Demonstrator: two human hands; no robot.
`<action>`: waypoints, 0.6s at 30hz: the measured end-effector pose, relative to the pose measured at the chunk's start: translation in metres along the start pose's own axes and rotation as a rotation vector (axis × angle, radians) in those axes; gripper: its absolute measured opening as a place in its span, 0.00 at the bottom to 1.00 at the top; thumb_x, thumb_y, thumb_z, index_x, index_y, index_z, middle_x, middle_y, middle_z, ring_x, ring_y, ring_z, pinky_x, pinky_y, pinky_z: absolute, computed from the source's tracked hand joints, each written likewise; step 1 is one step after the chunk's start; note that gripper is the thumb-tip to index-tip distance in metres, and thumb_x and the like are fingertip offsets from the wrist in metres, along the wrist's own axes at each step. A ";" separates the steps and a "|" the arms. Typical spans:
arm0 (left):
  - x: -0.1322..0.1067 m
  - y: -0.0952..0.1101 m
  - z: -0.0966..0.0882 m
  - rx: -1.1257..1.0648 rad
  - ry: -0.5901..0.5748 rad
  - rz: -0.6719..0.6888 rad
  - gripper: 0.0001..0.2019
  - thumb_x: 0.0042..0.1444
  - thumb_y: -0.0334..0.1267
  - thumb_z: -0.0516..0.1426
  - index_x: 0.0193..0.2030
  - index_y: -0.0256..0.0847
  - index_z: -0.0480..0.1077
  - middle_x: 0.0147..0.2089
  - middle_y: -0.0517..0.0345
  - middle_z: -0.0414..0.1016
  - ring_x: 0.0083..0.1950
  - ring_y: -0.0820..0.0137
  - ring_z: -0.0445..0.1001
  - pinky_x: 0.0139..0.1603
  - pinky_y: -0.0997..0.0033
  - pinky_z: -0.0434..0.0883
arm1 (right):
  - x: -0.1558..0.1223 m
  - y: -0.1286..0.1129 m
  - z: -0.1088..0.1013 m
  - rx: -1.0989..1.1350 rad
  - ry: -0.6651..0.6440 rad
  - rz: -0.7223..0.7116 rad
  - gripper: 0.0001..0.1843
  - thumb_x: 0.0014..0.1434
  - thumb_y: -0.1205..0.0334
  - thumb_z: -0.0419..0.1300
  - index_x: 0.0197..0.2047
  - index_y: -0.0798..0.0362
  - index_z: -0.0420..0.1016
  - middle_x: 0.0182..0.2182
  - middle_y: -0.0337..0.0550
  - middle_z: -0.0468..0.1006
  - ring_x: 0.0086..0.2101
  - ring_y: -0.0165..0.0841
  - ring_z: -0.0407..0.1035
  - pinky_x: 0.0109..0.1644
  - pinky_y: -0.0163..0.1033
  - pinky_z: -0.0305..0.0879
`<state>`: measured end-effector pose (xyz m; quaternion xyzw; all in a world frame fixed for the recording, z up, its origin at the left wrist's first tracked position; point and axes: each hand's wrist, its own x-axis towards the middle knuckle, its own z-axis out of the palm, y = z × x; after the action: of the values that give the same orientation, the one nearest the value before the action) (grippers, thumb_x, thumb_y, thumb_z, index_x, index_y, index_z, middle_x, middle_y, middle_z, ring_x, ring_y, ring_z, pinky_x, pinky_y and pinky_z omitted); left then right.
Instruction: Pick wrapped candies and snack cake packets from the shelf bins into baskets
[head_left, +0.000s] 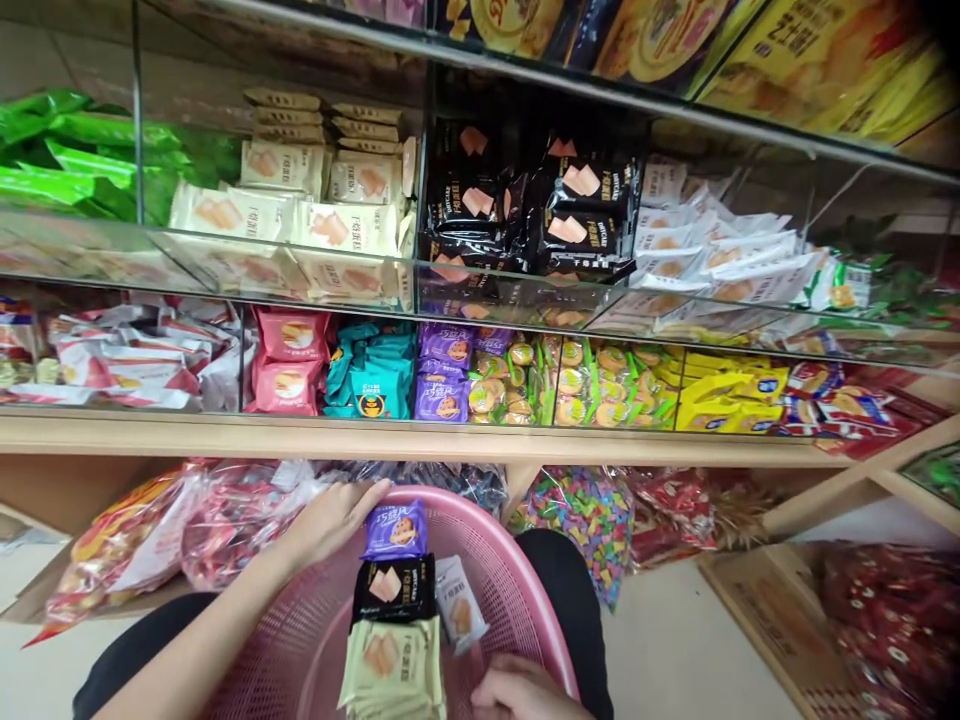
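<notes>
Biggest thing up front is the wooden shelving [450, 440], packed with wrapped snacks. Its pale ledge runs straight across, and the far rim of the pink basket [510, 590] sits just below it, so there isn't much space up top; can't tell if they touch.

The basket is wedged between the person's left leg [131, 645] and right leg [574, 580], so not a lot of sideways play. Past the right leg there's a stretch of pale floor [652, 640] before the cardboard box [757, 625]. A bag of colorful bits [585, 520] hangs around just beyond the rim.

Left hand [337, 520] lies over the far-left rim, fingers straight and close together. Thumb's hidden, so I can't tell if it's gripping. Right hand [517, 690] is down inside by the right wall, fingers curled in tight; can't tell if anything's in there.

All the goodies are in the basket: cream packets [394, 665] stacked nearest the wearer, black packet [394, 590] right behind, purple packet [395, 530] up by the far rim, and a slim white packet [460, 605] tilted beside the black one. Left of that row is the widest bit of pink mesh, so that's the roomy side.
</notes>
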<state>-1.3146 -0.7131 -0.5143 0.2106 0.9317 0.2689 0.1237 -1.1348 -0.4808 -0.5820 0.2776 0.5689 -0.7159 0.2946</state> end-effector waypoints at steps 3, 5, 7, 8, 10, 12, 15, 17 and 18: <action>0.000 0.001 0.000 0.007 0.002 0.011 0.27 0.63 0.57 0.38 0.32 0.42 0.69 0.33 0.51 0.78 0.38 0.60 0.76 0.41 0.68 0.65 | 0.001 -0.006 0.007 0.088 0.033 0.029 0.13 0.39 0.63 0.64 0.32 0.47 0.70 0.18 0.31 0.64 0.27 0.29 0.70 0.34 0.33 0.63; 0.000 0.003 -0.001 0.012 0.006 0.011 0.27 0.63 0.57 0.38 0.31 0.43 0.69 0.32 0.52 0.78 0.38 0.61 0.76 0.40 0.68 0.65 | 0.001 -0.008 0.013 0.113 0.055 0.039 0.23 0.40 0.62 0.64 0.42 0.45 0.69 0.21 0.32 0.68 0.30 0.30 0.72 0.35 0.34 0.63; 0.000 0.004 -0.001 0.017 0.008 0.011 0.26 0.63 0.56 0.39 0.32 0.43 0.70 0.33 0.52 0.78 0.38 0.61 0.76 0.40 0.69 0.65 | 0.002 -0.008 0.017 0.130 0.069 0.032 0.29 0.39 0.64 0.65 0.48 0.44 0.67 0.25 0.33 0.71 0.32 0.30 0.72 0.35 0.33 0.62; 0.000 0.004 -0.001 0.018 0.009 0.011 0.26 0.63 0.56 0.39 0.33 0.43 0.70 0.34 0.52 0.79 0.39 0.61 0.76 0.41 0.69 0.65 | 0.003 -0.008 0.019 0.138 0.070 0.030 0.30 0.38 0.64 0.65 0.48 0.43 0.66 0.27 0.33 0.73 0.33 0.30 0.72 0.34 0.33 0.62; 0.000 0.003 -0.001 0.016 0.012 0.016 0.27 0.63 0.57 0.39 0.34 0.43 0.71 0.35 0.51 0.79 0.40 0.61 0.77 0.41 0.69 0.65 | 0.006 -0.006 0.021 0.147 0.058 0.037 0.29 0.37 0.66 0.64 0.45 0.45 0.66 0.30 0.33 0.75 0.33 0.29 0.71 0.33 0.31 0.61; 0.000 0.003 -0.001 0.008 0.015 0.020 0.27 0.63 0.57 0.39 0.34 0.43 0.72 0.34 0.52 0.79 0.39 0.61 0.77 0.41 0.70 0.66 | 0.009 -0.004 0.024 0.151 0.025 0.050 0.25 0.37 0.67 0.63 0.41 0.46 0.66 0.29 0.32 0.75 0.33 0.29 0.72 0.33 0.31 0.61; 0.000 0.002 0.000 -0.009 0.020 0.021 0.27 0.63 0.57 0.39 0.34 0.43 0.72 0.34 0.52 0.79 0.39 0.61 0.77 0.42 0.69 0.66 | 0.011 -0.007 0.030 0.200 0.007 0.078 0.23 0.37 0.69 0.61 0.40 0.47 0.66 0.27 0.32 0.75 0.34 0.29 0.73 0.33 0.30 0.61; 0.001 0.002 0.000 -0.017 0.021 0.021 0.27 0.62 0.57 0.40 0.35 0.43 0.73 0.35 0.52 0.80 0.40 0.61 0.77 0.43 0.69 0.66 | 0.009 -0.013 0.035 0.286 0.035 0.101 0.27 0.38 0.71 0.59 0.45 0.48 0.63 0.28 0.34 0.77 0.34 0.30 0.74 0.32 0.30 0.61; 0.001 0.001 0.000 -0.017 0.021 0.021 0.27 0.63 0.57 0.40 0.36 0.43 0.73 0.35 0.52 0.80 0.40 0.61 0.77 0.43 0.69 0.66 | 0.008 -0.017 0.038 0.329 0.049 0.106 0.30 0.39 0.72 0.58 0.48 0.48 0.61 0.28 0.35 0.77 0.34 0.30 0.75 0.32 0.30 0.62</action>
<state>-1.3148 -0.7116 -0.5138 0.2167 0.9283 0.2802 0.1127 -1.1551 -0.5152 -0.5689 0.3694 0.4355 -0.7757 0.2686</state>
